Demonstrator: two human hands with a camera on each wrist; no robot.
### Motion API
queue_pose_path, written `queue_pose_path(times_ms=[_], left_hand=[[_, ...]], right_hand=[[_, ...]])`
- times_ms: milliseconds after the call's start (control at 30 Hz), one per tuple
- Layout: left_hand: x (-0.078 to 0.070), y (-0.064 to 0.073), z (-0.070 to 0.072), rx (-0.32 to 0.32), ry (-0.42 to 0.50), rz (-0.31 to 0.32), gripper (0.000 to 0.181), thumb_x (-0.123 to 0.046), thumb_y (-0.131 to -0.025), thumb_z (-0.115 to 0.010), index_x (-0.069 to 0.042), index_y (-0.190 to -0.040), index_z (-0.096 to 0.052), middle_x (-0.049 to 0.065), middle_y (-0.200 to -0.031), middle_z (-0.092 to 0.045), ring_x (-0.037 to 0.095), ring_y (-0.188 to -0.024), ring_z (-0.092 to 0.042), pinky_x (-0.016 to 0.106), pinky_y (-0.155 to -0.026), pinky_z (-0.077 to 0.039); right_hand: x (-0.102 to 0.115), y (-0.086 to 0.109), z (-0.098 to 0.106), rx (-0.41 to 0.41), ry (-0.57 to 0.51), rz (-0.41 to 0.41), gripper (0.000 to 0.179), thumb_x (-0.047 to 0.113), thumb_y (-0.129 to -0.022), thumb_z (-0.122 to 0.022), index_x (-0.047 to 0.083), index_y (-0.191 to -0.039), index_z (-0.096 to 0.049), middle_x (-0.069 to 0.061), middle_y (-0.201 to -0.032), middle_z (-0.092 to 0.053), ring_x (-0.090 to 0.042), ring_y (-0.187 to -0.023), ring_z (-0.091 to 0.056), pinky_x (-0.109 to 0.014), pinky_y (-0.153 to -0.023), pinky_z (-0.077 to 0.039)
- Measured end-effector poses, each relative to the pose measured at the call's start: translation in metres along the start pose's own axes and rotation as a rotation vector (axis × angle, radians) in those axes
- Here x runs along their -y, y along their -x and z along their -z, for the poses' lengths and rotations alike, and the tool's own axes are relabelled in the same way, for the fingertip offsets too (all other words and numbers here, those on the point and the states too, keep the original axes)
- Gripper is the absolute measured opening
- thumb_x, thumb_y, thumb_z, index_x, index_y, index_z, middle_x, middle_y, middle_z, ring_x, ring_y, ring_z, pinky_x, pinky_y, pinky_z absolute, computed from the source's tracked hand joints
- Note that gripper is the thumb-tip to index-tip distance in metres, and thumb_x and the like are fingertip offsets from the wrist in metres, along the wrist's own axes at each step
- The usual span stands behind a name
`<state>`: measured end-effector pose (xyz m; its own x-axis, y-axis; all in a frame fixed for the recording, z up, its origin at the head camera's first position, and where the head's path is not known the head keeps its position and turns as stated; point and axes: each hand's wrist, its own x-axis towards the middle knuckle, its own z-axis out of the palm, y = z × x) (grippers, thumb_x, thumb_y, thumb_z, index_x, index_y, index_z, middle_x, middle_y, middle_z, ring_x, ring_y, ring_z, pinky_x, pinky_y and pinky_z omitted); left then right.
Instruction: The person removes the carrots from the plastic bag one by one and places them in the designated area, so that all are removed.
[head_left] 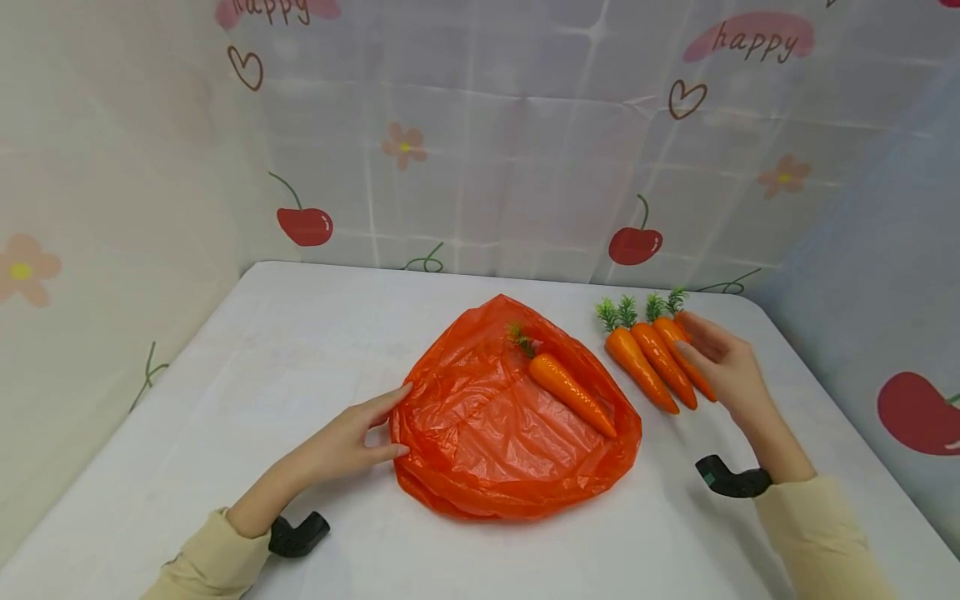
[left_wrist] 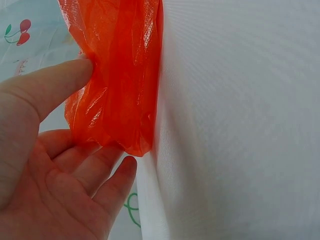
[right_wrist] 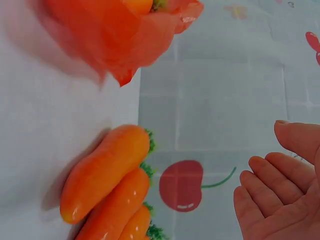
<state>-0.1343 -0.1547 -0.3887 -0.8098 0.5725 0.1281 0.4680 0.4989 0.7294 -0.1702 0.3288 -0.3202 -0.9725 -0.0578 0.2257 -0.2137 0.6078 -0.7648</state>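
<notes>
An orange-red plastic bag lies spread on the table with its mouth open, and one carrot with a green top rests in it. My left hand is at the bag's left side, thumb and fingers spread apart and touching its edge; the left wrist view shows the thumb against the plastic. To the right of the bag, several carrots lie side by side, green tops pointing away. Over the rightmost of them is my right hand, fingers loosely extended. In the right wrist view its palm holds nothing.
A white cloth covers the table. Behind it hangs a printed curtain with cherries and flowers, close to the back edge. Black bands with cameras sit on both wrists.
</notes>
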Motion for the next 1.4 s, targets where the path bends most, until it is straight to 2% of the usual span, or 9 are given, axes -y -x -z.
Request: queue_pose_path(times_ms=[233,467,667,867,1000,1133,1400], left_hand=[[0.0,0.0,0.0,0.0,-0.004,-0.004,0.078,-0.023,-0.084,-0.072,-0.002,-0.145,-0.03,0.013,-0.146,-0.034,0.029,-0.131,-0.034,0.043,-0.099,-0.038],[-0.001,0.0,0.0,-0.001,-0.001,0.005,0.077,-0.022,-0.084,-0.073,-0.002,-0.145,-0.03,0.014,-0.145,-0.034,0.031,-0.13,-0.034,0.045,-0.098,-0.038],[-0.001,0.0,-0.001,0.003,0.003,0.006,0.077,-0.023,-0.084,-0.072,-0.002,-0.145,-0.031,0.014,-0.145,-0.035,0.031,-0.13,-0.035,0.045,-0.098,-0.038],[0.0,0.0,-0.001,0.005,0.005,-0.001,0.077,-0.024,-0.084,-0.072,-0.002,-0.145,-0.031,0.014,-0.145,-0.035,0.031,-0.13,-0.035,0.045,-0.097,-0.039],[-0.001,0.0,-0.001,0.002,0.004,0.009,0.077,-0.023,-0.084,-0.072,-0.002,-0.145,-0.031,0.014,-0.145,-0.035,0.03,-0.13,-0.035,0.044,-0.098,-0.039],[-0.002,0.001,-0.001,0.004,0.004,0.007,0.077,-0.024,-0.084,-0.072,-0.002,-0.145,-0.031,0.014,-0.145,-0.035,0.031,-0.13,-0.035,0.044,-0.098,-0.039],[-0.002,0.0,0.0,0.004,0.005,-0.011,0.076,-0.023,-0.084,-0.072,-0.001,-0.145,-0.031,0.014,-0.145,-0.035,0.03,-0.13,-0.034,0.045,-0.098,-0.038]], right_hand=[[0.025,0.006,-0.018,0.038,-0.088,0.028,0.054,0.025,-0.096,-0.054,0.003,-0.142,-0.038,-0.022,-0.137,-0.044,-0.026,-0.123,-0.046,-0.012,-0.083,-0.043],[0.034,0.013,-0.044,0.062,-0.161,0.065,0.048,0.018,-0.095,-0.057,0.001,-0.138,-0.044,-0.019,-0.133,-0.049,-0.035,-0.121,-0.045,-0.015,-0.083,-0.045],[0.033,0.018,-0.068,0.098,-0.186,0.066,0.044,0.016,-0.093,-0.06,0.001,-0.134,-0.05,-0.016,-0.127,-0.055,-0.032,-0.116,-0.051,-0.02,-0.083,-0.047],[0.027,0.02,-0.083,0.166,-0.159,0.073,0.043,0.014,-0.092,-0.062,0.002,-0.132,-0.052,-0.015,-0.127,-0.055,-0.029,-0.115,-0.053,-0.027,-0.083,-0.05],[0.021,0.021,-0.092,0.191,-0.09,0.105,0.044,0.015,-0.091,-0.063,0.004,-0.132,-0.053,-0.012,-0.127,-0.056,-0.028,-0.114,-0.053,-0.035,-0.086,-0.049],[0.016,0.022,-0.1,0.199,-0.038,0.104,0.045,0.015,-0.09,-0.065,0.006,-0.132,-0.054,-0.01,-0.128,-0.056,-0.028,-0.116,-0.051,-0.041,-0.089,-0.047],[0.01,0.022,-0.108,0.195,0.006,0.112,0.047,0.01,-0.087,-0.068,0.004,-0.131,-0.054,-0.01,-0.125,-0.058,-0.028,-0.115,-0.052,-0.043,-0.089,-0.047]])
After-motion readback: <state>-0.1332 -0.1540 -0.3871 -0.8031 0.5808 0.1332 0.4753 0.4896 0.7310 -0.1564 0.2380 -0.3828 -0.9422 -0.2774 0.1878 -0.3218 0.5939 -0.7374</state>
